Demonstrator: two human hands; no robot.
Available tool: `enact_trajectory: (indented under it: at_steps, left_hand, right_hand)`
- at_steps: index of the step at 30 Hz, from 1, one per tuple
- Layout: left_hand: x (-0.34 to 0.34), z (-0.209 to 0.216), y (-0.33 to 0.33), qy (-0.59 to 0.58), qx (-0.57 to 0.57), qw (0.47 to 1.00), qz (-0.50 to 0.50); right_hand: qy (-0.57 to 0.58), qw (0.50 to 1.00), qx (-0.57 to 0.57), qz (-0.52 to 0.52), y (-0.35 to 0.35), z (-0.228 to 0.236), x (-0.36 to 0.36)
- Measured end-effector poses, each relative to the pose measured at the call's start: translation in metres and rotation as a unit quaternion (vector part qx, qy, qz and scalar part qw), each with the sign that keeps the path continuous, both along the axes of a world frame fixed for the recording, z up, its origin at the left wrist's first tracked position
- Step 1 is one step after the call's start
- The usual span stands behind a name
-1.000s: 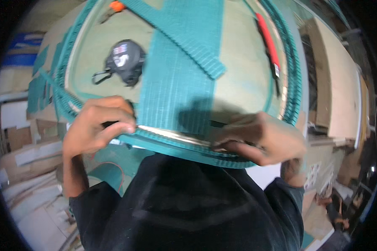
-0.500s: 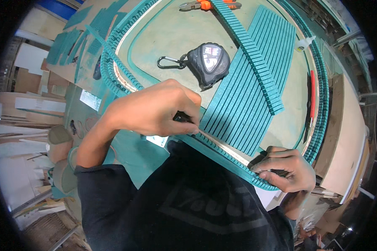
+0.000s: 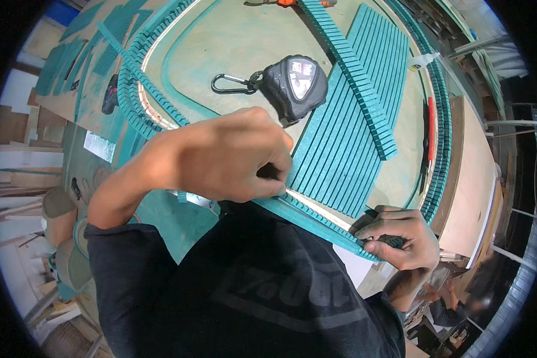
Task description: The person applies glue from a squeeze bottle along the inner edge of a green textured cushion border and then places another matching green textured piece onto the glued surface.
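A curved frame edged with teal slotted strip (image 3: pixel 316 218) runs along the near side of the workpiece, close to my body. My left hand (image 3: pixel 230 155) is closed over this edge with its knuckles up, and its fingertips hide whatever they pinch. Farther right, my right hand (image 3: pixel 400 235) pinches the same slotted strip between thumb and fingers. Inside the frame lie a wide teal grooved panel (image 3: pixel 334 161) and, slanting across it, a separate teal slotted strip (image 3: pixel 361 92). A black tape measure (image 3: pixel 295 86) with a carabiner (image 3: pixel 232 89) rests beyond my left hand.
Orange-handled pliers (image 3: pixel 286 2) lie at the far edge. A small white bottle (image 3: pixel 422 61) and a red-handled tool (image 3: pixel 429 128) sit by the frame's right side. More teal pieces (image 3: pixel 59 65) are at the far left. Another person (image 3: pixel 447 307) is in the background, lower right.
The view has shifted, so most things sit farther left. My left hand has turned a little, and the dark thing seen at its fingers is now hidden. My right hand keeps its grip.
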State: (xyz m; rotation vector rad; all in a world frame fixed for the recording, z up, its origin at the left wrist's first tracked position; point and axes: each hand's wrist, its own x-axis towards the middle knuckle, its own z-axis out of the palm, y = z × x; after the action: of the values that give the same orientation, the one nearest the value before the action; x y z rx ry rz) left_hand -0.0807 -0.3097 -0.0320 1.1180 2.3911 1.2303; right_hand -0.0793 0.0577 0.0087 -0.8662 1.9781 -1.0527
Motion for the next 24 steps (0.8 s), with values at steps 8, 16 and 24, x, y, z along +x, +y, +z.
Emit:
enact_trajectory:
  at_steps: [8, 16, 24]
  left_hand:
    - [0.002, -0.002, -0.002, 0.012, 0.038, 0.999, 0.011]
    - [-0.004, -0.002, -0.002, -0.022, 0.014, 1.0, -0.012]
    - [0.003, 0.003, -0.004, 0.045, 0.007, 0.999, -0.003]
  right_hand:
    - [0.029, 0.999, 0.006, -0.034, 0.002, -0.004, 0.01]
    - [0.039, 0.998, 0.009, -0.041, 0.002, -0.001, 0.015]
    - [0.064, 0.996, -0.005, -0.067, -0.004, -0.007, 0.022]
